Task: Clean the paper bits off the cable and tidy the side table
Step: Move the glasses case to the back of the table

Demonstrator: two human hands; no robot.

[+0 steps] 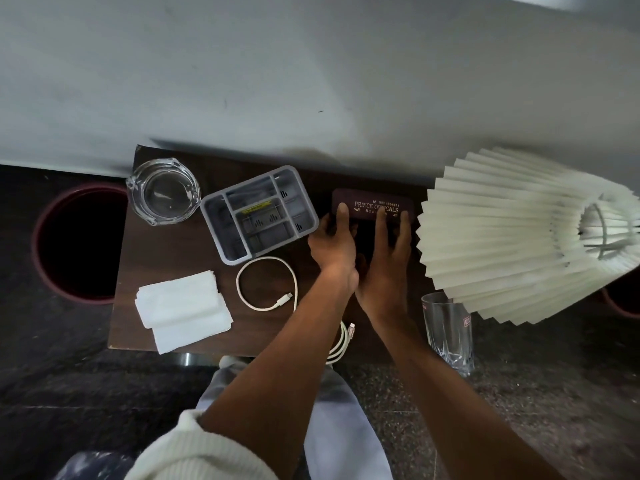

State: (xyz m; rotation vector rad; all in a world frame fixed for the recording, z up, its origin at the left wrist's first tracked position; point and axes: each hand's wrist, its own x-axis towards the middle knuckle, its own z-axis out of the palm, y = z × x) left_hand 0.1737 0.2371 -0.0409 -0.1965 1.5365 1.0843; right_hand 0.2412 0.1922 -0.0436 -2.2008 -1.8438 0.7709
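A maroon spectacle case (367, 199) with gold lettering lies at the back right of the dark wooden side table (138, 258). Both hands rest on it: my left hand (334, 242) grips its left end, and my right hand (384, 261) lies over its right half with fingers spread on the lid. A white cable (266, 284) lies coiled in a loop near the table's middle, and its other end (341, 344) hangs off the front edge under my left forearm. A stack of white paper napkins (181, 308) sits at the front left.
A grey compartment organiser (259, 214) stands mid-back, with a glass ashtray (162, 192) to its left. A tall drinking glass (448, 329) stands at the front right. A pleated white lampshade (526, 233) lies tilted at the right. A dark bin (79, 244) sits on the floor to the left.
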